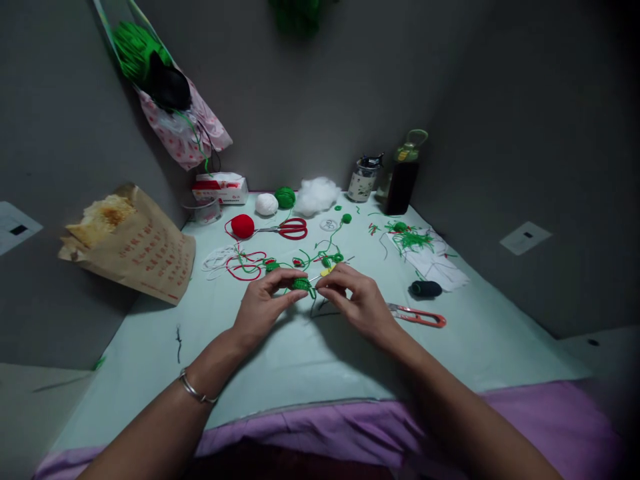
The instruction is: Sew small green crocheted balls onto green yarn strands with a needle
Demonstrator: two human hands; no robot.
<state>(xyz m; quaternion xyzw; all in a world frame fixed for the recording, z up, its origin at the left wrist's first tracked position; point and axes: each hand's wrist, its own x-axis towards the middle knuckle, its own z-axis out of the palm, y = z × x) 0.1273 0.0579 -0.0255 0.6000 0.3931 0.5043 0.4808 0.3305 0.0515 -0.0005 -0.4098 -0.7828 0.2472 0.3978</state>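
Note:
A small green crocheted piece (301, 285) is pinched between the thumb and fingers of my left hand (267, 300), which wears a silver bangle at the wrist. My right hand (353, 297) is closed on a thin tool with a yellow part (327, 271), its metal shaft reaching toward the green piece. Green yarn hangs between the two hands. Just beyond them lie small green crocheted pieces (332, 260) with loose yarn.
Red-handled scissors (293, 229), a red yarn ball (243, 226) and white stuffing (318, 195) lie behind. Orange snips (420, 315) and a dark spool (425, 289) are right. A paper food bag (150, 250) stands left; a bottle (401, 180) stands at the back.

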